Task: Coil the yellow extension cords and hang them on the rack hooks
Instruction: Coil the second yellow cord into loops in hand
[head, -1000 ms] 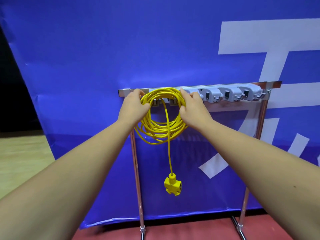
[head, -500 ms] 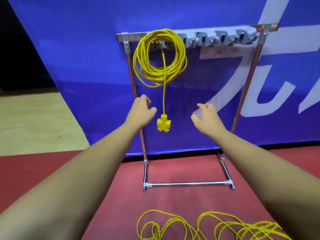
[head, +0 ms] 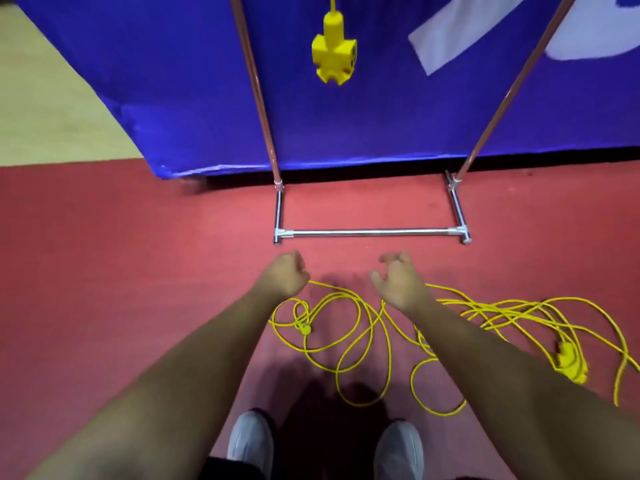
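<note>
Yellow extension cord (head: 363, 327) lies in loose tangled loops on the red floor (head: 121, 254), just in front of the rack base (head: 370, 232). Left hand (head: 284, 276) over it, fingers curled in, holding nothing; right hand (head: 398, 282) fingers loosely spread, empty. Yellow socket block (head: 334, 51) dangles between the rack uprights.

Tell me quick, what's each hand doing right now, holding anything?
Left hand: loosely curled, holding nothing, above the loose yellow cord on the floor.
Right hand: open, fingers spread, holding nothing.
</note>
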The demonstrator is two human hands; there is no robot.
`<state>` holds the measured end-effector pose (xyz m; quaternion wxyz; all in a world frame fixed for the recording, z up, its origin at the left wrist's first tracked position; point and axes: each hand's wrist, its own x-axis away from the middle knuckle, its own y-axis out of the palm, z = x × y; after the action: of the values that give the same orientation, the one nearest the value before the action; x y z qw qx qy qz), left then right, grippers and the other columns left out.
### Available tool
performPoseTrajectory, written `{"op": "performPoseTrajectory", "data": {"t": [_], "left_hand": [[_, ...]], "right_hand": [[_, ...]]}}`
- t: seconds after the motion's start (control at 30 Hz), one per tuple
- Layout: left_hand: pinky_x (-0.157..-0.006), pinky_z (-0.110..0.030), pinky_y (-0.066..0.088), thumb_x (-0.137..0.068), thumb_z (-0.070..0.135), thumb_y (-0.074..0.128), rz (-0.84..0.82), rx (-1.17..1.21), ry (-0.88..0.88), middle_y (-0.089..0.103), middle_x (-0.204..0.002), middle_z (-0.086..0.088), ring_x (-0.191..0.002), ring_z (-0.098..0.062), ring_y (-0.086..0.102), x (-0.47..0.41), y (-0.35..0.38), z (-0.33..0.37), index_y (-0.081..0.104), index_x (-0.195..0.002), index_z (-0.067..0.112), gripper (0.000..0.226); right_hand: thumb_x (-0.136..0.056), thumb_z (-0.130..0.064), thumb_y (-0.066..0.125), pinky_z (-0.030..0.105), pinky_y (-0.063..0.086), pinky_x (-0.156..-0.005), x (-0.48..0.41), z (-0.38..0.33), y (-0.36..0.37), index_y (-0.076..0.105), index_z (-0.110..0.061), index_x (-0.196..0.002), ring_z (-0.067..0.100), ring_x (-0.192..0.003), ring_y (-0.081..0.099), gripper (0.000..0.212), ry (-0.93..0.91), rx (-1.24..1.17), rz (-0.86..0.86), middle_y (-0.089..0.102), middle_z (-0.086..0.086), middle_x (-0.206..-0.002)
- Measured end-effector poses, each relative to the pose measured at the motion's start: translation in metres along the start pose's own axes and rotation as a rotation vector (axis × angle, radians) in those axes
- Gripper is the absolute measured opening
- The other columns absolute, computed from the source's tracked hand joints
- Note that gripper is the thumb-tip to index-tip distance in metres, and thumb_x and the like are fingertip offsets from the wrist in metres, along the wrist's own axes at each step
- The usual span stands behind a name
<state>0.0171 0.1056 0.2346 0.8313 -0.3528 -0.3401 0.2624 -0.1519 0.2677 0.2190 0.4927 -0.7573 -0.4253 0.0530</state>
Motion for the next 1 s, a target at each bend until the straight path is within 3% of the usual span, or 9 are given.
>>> {"op": "performPoseTrajectory", "data": {"t": [0.13,0.27,0.33,0.4,0.53,0.63,0.73,0.87,1.0], "left_hand": [[-0.075,-0.040,0.050,-0.076,0.015,0.056,-0.092,-0.007,-0.076,0.068,-0.089,-0.022,-0.087,-0.035,0.063,-0.028,0.053,-0.052,0.061,-0.089,0.001,0.020],[-0.059,-0.021,0.046,-0.083,0.027,0.046,-0.186,0.003,-0.160,0.064,-0.081,-0.008,-0.073,-0.022,0.061,-0.053,0.091,-0.086,0.058,-0.078,0.014,0.018],[-0.073,-0.029,0.043,-0.080,0.029,0.044,-0.196,-0.019,-0.141,0.067,-0.095,-0.017,-0.091,-0.032,0.062,-0.068,0.112,-0.106,0.062,-0.088,0.005,0.031],[-0.079,-0.032,0.043,-0.083,0.020,0.054,-0.206,-0.019,-0.141,0.065,-0.101,-0.020,-0.097,-0.036,0.060,-0.082,0.133,-0.125,0.064,-0.096,0.004,0.023],[-0.093,-0.028,0.039,-0.081,0.009,0.061,-0.191,0.006,-0.085,0.058,-0.112,-0.019,-0.105,-0.033,0.057,-0.105,0.162,-0.151,0.063,-0.119,0.009,0.038],[-0.096,-0.023,0.035,-0.084,0.014,0.059,-0.179,0.028,-0.099,0.055,-0.121,-0.016,-0.110,-0.028,0.056,-0.118,0.181,-0.171,0.056,-0.132,0.018,0.049],[-0.094,-0.024,0.035,-0.086,0.017,0.062,-0.222,0.036,-0.075,0.061,-0.124,-0.013,-0.117,-0.029,0.054,-0.124,0.200,-0.191,0.057,-0.130,0.012,0.045],[-0.077,-0.028,0.046,-0.082,0.005,0.064,-0.156,0.273,-0.248,0.064,-0.091,-0.007,-0.086,-0.021,0.060,-0.122,0.215,-0.206,0.062,-0.113,0.012,0.032],[-0.064,-0.030,0.051,-0.087,-0.004,0.058,-0.203,0.580,-0.293,0.060,-0.080,-0.002,-0.064,-0.012,0.057,-0.116,0.204,-0.204,0.061,-0.088,0.016,0.021]], "right_hand": [[-0.086,-0.026,0.060,0.043,0.045,-0.101,-0.018,0.032,0.073,0.060,0.000,-0.116,0.040,-0.112,0.056,0.040,0.043,0.000,-0.108,0.053,0.024,-0.118],[-0.079,-0.040,0.043,0.045,0.046,-0.098,-0.045,0.047,0.132,0.061,-0.002,-0.108,0.040,-0.109,0.055,0.051,0.036,0.039,-0.218,0.056,0.022,-0.108],[-0.080,-0.038,0.044,0.045,0.046,-0.097,-0.058,0.049,0.158,0.060,-0.002,-0.109,0.039,-0.109,0.055,0.049,0.033,0.055,-0.258,0.056,0.022,-0.108],[-0.083,-0.032,0.050,0.042,0.044,-0.100,-0.071,0.050,0.184,0.059,-0.003,-0.114,0.037,-0.114,0.054,0.044,0.011,0.069,-0.296,0.057,0.022,-0.113],[-0.082,-0.032,0.054,0.037,0.041,-0.106,-0.090,0.051,0.230,0.055,-0.011,-0.127,0.031,-0.122,0.050,0.050,-0.067,0.042,-0.328,0.048,0.013,-0.133],[-0.087,-0.028,0.060,0.033,0.034,-0.109,-0.100,0.054,0.261,0.055,-0.009,-0.131,0.030,-0.126,0.046,0.049,-0.148,-0.013,-0.346,0.047,0.014,-0.133],[-0.089,-0.030,0.060,0.027,0.029,-0.106,-0.105,0.061,0.288,0.063,-0.009,-0.121,0.028,-0.122,0.046,0.038,-0.175,-0.045,-0.352,0.048,0.015,-0.124],[-0.087,-0.026,0.062,0.028,0.030,-0.103,-0.104,0.060,0.301,0.072,-0.008,-0.099,0.027,-0.114,0.041,0.023,-0.208,-0.110,-0.344,0.051,0.008,-0.096],[-0.089,-0.018,0.067,0.017,0.035,-0.088,-0.099,0.052,0.295,0.069,-0.009,-0.111,0.017,-0.101,0.051,0.023,-0.023,-0.323,-0.335,0.058,0.007,-0.099]]}}
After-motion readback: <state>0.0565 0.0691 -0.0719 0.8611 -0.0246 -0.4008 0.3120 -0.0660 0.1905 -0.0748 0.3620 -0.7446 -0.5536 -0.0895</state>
